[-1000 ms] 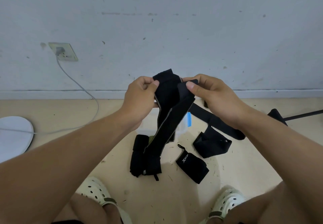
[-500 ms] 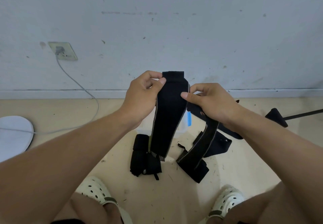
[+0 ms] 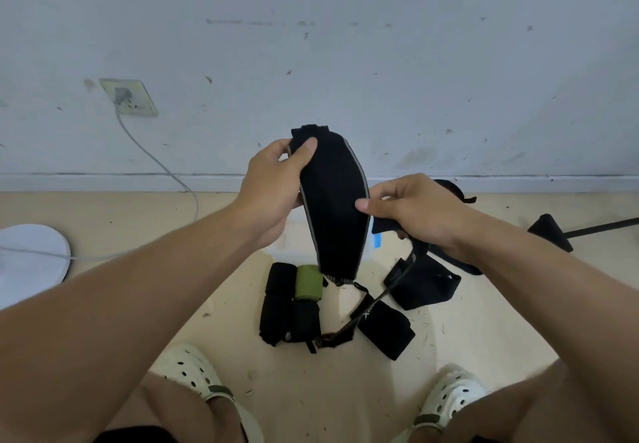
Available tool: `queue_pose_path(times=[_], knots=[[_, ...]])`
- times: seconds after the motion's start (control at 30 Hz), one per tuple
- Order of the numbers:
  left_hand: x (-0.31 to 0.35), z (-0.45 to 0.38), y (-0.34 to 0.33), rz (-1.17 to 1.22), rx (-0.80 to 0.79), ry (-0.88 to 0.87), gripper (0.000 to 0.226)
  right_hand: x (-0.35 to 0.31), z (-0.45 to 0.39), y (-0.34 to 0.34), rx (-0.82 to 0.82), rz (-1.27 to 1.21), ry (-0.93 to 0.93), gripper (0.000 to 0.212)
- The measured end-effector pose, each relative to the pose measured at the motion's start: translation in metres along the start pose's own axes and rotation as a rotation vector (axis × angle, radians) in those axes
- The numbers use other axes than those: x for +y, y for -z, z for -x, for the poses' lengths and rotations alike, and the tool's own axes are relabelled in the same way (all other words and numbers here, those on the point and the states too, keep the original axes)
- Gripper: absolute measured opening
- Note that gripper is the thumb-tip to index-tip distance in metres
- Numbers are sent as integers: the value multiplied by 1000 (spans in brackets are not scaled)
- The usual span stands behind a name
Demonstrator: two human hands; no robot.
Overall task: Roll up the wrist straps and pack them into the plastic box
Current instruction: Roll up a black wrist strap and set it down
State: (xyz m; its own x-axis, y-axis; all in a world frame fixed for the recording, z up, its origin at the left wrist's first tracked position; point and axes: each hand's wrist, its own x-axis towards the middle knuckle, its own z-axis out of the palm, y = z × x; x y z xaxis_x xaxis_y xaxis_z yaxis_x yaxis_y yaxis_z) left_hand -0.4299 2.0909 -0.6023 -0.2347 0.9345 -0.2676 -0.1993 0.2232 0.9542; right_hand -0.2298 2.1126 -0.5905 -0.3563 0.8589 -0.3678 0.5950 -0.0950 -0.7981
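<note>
A black wrist strap [image 3: 333, 207] with grey edging hangs upright in front of me. My left hand [image 3: 276, 183] pinches its top end with thumb over the fabric. My right hand [image 3: 415, 211] grips its right edge and the narrow tail, which loops down to the floor. Behind the strap a clear plastic box [image 3: 287, 238] with a blue clip is mostly hidden. On the floor lie rolled black straps [image 3: 276, 308], a green roll [image 3: 308, 282], another black roll [image 3: 387, 333] and a loose black strap [image 3: 427, 283].
I crouch on a beige floor by a white wall; my white clogs [image 3: 193, 373] are at the bottom. A grey cable [image 3: 152, 155] runs from a wall socket to a white round disc [image 3: 31, 259] at left. A black stand foot [image 3: 549, 231] lies at right.
The folded strap has been pulled out flat and lengthwise. My right hand has slid down and right along it, and the tail now trails to the floor.
</note>
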Motion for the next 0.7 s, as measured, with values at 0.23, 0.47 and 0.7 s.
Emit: queue_pose_path(times=[0.23,0.47,0.7], knots=[[-12,5,-6,-215,-184,94,31,-4,-12,3,130,-330,62,39],[-8,-5,1,-16,-14,67,19,-2,-4,-4,-133,-5,-47,35],[-14,9,-4,-272,-327,182,46,-5,-13,1,182,-357,-21,27]])
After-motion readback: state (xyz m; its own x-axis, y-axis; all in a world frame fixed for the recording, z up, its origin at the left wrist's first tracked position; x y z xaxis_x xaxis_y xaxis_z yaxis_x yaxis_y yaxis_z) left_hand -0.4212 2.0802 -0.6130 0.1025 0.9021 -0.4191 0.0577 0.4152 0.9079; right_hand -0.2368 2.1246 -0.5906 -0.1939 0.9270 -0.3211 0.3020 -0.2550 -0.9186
